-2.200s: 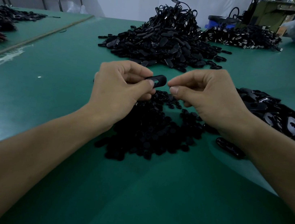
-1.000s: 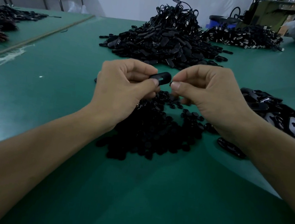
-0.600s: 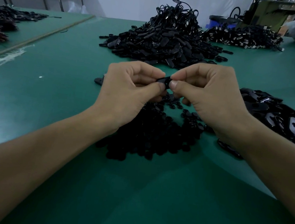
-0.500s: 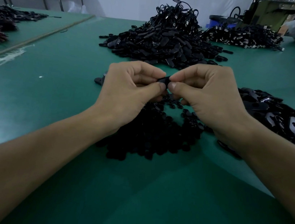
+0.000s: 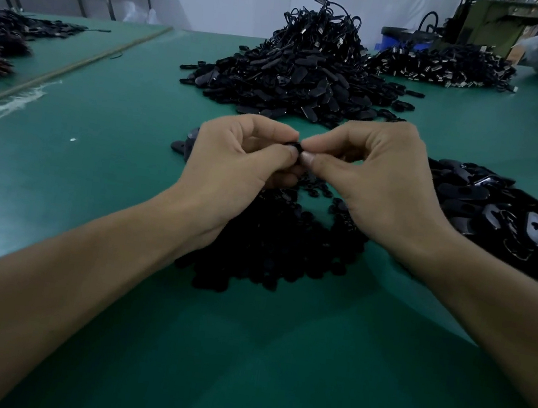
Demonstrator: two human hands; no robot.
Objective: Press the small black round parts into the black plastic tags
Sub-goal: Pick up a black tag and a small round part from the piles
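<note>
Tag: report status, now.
Left grip pinches tag. Right grip pinches its end. Round part hidden under fingertips. Nothing in the way.

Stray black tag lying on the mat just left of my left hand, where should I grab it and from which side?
Probably pinch the stray tag across its thin edges from above, coming in from its open left end: it lies flat on the green mat and the left hand hides its right end.
</note>
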